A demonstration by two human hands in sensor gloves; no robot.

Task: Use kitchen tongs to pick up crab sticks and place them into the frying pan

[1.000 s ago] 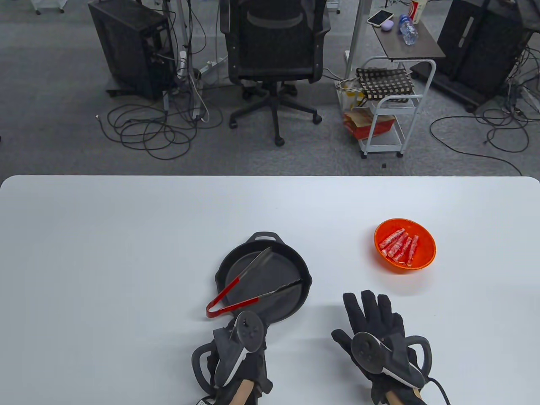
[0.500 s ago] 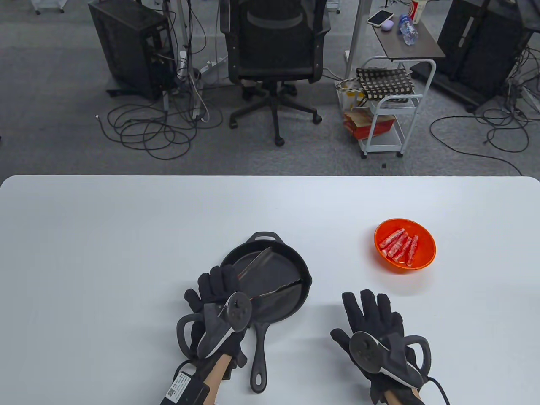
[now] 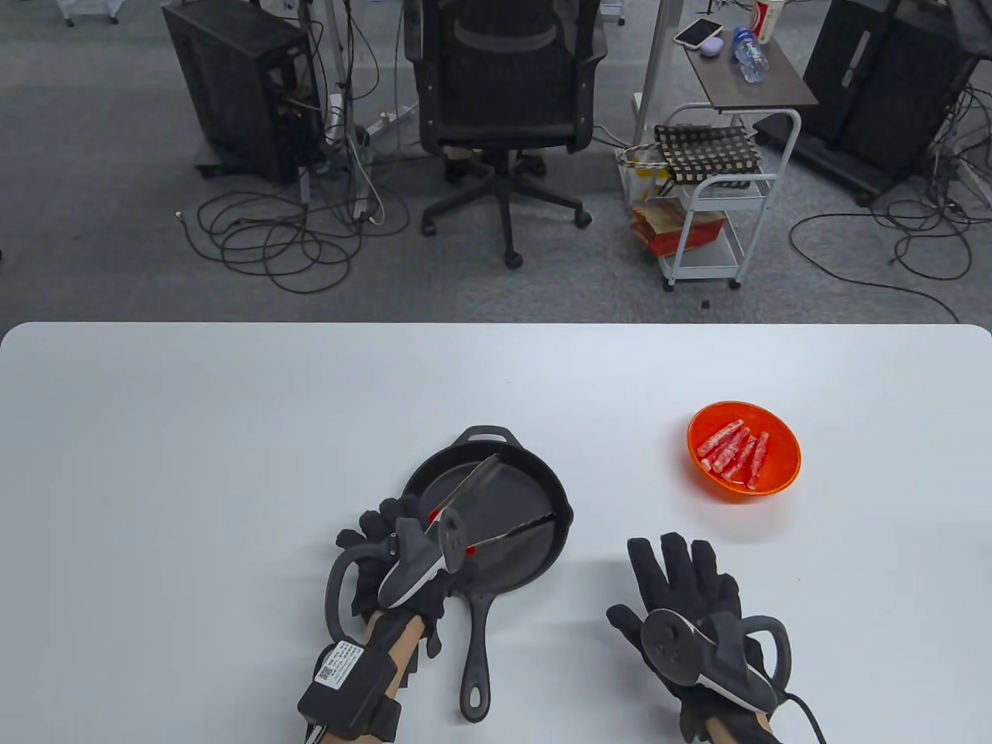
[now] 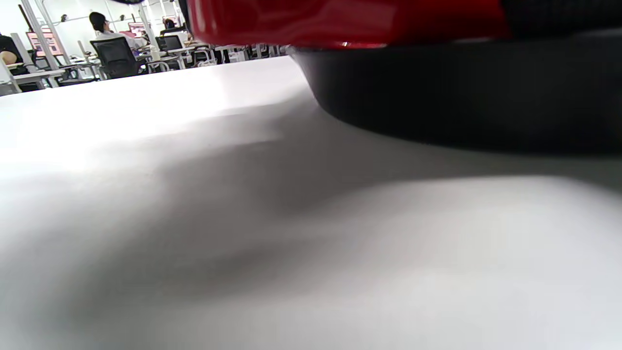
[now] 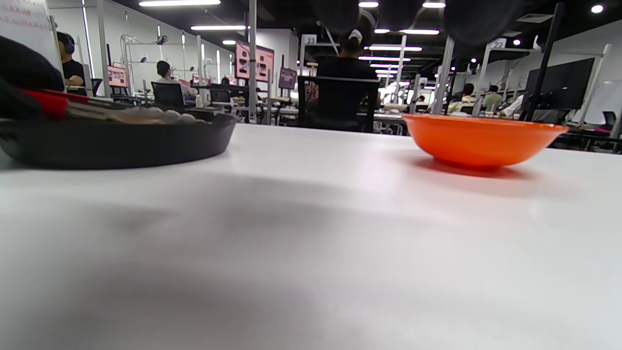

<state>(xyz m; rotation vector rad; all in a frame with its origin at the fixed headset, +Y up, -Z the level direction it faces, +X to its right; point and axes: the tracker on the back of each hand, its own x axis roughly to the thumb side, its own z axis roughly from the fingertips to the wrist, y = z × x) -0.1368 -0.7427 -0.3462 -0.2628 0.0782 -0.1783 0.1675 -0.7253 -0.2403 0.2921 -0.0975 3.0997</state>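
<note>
Table view first: the left hand (image 3: 399, 554) sits over the red handle end of the kitchen tongs (image 3: 496, 504), which lie across the frying pan (image 3: 535, 496) near the middle of the table's (image 3: 232, 434) near edge. The fingers appear to curl down onto the handles, but the tracker hides the contact, so I cannot tell whether they actually grip. The right hand (image 3: 686, 601) lies flat on the table by the near edge, fingers spread wide, holding nothing. The crab sticks (image 3: 732, 449) are all in the orange bowl (image 3: 783, 473), off toward the right side and well apart from the pan. My read: the task has barely begun. The tongs are not lifted, no stick is in the pan, and every stick is left to carry over. Beyond the far edge there is grey carpet, a black office chair (image 3: 504, 85), loose cables and a white trolley (image 3: 713, 209).

Left wrist view: very close and blurred. The red tong handle (image 4: 340, 19) fills the top, the pan's black wall (image 4: 461, 97) is just under it, and white tabletop lies below.

Right wrist view: low across the table, with the pan (image 5: 121, 138) at left with the tong tips resting in it, and the orange bowl (image 5: 481, 141) at right. Behind is an open office with desks, screens and seated people.
</note>
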